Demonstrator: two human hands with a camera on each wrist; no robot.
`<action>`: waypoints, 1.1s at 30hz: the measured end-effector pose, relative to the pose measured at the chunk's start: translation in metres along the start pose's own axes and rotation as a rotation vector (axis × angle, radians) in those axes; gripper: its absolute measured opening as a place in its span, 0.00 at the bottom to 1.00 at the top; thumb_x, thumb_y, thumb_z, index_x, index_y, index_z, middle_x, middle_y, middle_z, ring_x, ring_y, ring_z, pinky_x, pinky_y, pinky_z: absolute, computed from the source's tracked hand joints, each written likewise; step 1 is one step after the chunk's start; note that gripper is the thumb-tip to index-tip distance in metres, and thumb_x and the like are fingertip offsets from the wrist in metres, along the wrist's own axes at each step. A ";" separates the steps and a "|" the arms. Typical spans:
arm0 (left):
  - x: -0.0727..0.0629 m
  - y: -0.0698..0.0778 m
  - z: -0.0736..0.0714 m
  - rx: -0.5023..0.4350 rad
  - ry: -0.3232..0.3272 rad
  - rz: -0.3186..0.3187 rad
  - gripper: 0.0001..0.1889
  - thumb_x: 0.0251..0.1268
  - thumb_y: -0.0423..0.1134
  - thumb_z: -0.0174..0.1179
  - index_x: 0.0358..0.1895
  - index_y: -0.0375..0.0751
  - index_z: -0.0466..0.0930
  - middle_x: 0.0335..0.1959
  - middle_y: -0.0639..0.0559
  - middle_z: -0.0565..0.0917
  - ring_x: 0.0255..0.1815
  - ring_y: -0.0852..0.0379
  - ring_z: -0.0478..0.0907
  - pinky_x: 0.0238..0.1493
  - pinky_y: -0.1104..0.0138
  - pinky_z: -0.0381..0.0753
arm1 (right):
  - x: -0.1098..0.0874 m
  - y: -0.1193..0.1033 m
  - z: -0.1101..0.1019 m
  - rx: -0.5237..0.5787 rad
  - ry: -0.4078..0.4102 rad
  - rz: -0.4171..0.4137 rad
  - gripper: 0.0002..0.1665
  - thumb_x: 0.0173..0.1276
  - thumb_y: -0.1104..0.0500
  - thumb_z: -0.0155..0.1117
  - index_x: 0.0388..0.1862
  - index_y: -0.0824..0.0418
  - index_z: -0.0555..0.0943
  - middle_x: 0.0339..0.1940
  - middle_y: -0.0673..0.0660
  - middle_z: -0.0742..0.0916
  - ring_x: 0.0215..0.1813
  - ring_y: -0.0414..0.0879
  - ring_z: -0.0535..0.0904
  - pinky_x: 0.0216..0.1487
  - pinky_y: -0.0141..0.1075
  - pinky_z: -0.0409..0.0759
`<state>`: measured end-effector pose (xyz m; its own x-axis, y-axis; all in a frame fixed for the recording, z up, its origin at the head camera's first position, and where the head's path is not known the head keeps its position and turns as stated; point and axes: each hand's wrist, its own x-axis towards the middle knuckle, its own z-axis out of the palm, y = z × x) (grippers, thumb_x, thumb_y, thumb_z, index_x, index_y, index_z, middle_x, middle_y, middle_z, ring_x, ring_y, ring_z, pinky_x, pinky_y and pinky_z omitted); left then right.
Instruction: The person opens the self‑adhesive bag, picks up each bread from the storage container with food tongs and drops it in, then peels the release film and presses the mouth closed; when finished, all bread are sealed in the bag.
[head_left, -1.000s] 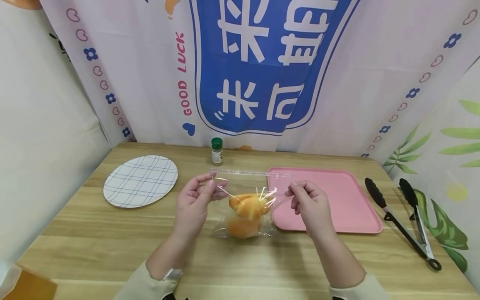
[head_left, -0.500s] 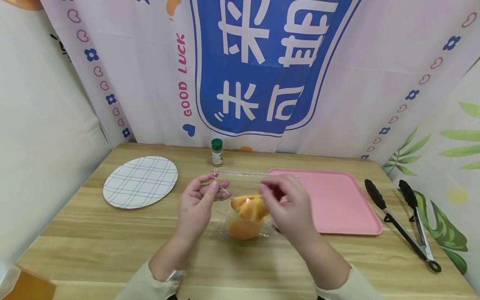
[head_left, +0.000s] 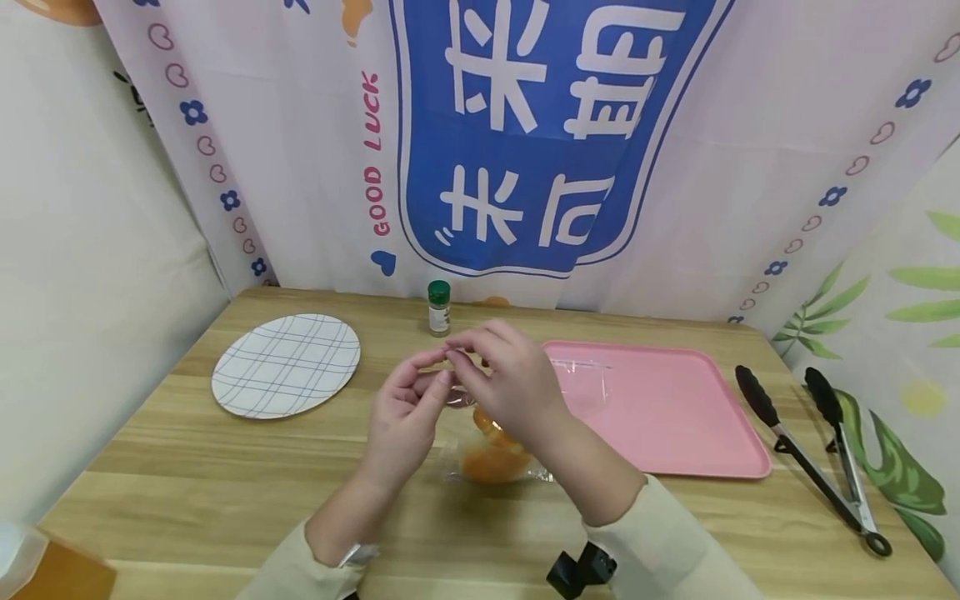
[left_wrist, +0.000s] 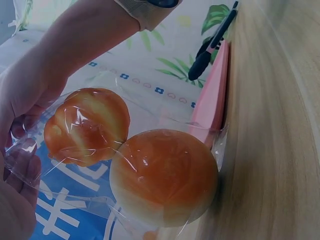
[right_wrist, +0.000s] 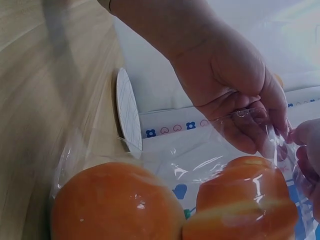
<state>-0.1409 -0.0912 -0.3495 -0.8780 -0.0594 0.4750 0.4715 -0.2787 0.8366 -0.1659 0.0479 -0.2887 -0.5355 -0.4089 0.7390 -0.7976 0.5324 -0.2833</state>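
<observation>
A clear plastic bag (right_wrist: 200,162) stands over the table in front of me with two bread pieces inside. Lowest in it is a round, glossy brown bun (left_wrist: 165,177); above lies a knotted bread roll (left_wrist: 89,126). My left hand (head_left: 405,417) pinches the bag's upper left corner between thumb and fingers. Right beside it, my right hand (head_left: 517,383) pinches the top edge at that same corner, its fingertips meeting the left ones. In the head view the right hand covers part of the roll and the bag's middle. The bag's free right corner hangs over the tray.
A pink tray (head_left: 675,417) lies to the right, with black-tipped tongs (head_left: 817,467) spread beyond it. At the left is a checked oval plate (head_left: 285,367). A green-capped shaker (head_left: 438,310) stands at the back, and an orange-brown container (head_left: 63,571) at the near left.
My right hand has let go of the bag's upper right corner and moved left along the top edge to the left hand. The left hand keeps its hold on the left corner.
</observation>
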 end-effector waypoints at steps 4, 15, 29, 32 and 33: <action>0.000 0.000 0.001 -0.005 -0.009 0.015 0.15 0.71 0.22 0.48 0.51 0.43 0.76 0.37 0.64 0.88 0.36 0.66 0.86 0.41 0.70 0.88 | 0.001 0.001 -0.001 0.000 -0.016 0.009 0.06 0.63 0.62 0.70 0.39 0.60 0.87 0.33 0.52 0.87 0.31 0.41 0.78 0.31 0.26 0.79; 0.000 0.001 0.001 0.003 -0.003 0.008 0.12 0.71 0.23 0.49 0.52 0.37 0.76 0.36 0.64 0.88 0.34 0.65 0.86 0.39 0.70 0.88 | 0.001 0.002 0.000 0.002 -0.014 -0.008 0.05 0.63 0.63 0.70 0.37 0.60 0.86 0.33 0.51 0.87 0.32 0.41 0.79 0.32 0.26 0.80; -0.002 0.008 0.002 0.078 -0.006 -0.046 0.14 0.72 0.25 0.49 0.55 0.16 0.67 0.33 0.67 0.88 0.30 0.66 0.86 0.40 0.71 0.88 | 0.000 0.002 0.000 -0.023 0.003 -0.021 0.04 0.62 0.64 0.70 0.36 0.59 0.86 0.34 0.51 0.89 0.33 0.40 0.80 0.33 0.26 0.81; -0.002 0.008 0.002 0.080 -0.008 -0.042 0.14 0.72 0.25 0.49 0.55 0.16 0.68 0.34 0.67 0.88 0.30 0.66 0.86 0.40 0.71 0.88 | 0.000 0.001 0.000 -0.035 -0.010 -0.021 0.03 0.63 0.64 0.69 0.36 0.59 0.85 0.34 0.51 0.88 0.32 0.40 0.79 0.32 0.27 0.81; -0.002 0.008 0.002 0.081 -0.008 -0.042 0.14 0.72 0.25 0.49 0.55 0.16 0.68 0.34 0.67 0.87 0.31 0.66 0.86 0.40 0.71 0.88 | 0.000 0.001 0.000 -0.039 -0.017 -0.019 0.03 0.63 0.64 0.69 0.36 0.60 0.85 0.34 0.51 0.88 0.32 0.40 0.79 0.32 0.27 0.81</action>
<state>-0.1352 -0.0914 -0.3430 -0.8967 -0.0415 0.4407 0.4395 -0.2021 0.8752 -0.1668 0.0489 -0.2890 -0.5248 -0.4314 0.7338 -0.7968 0.5524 -0.2451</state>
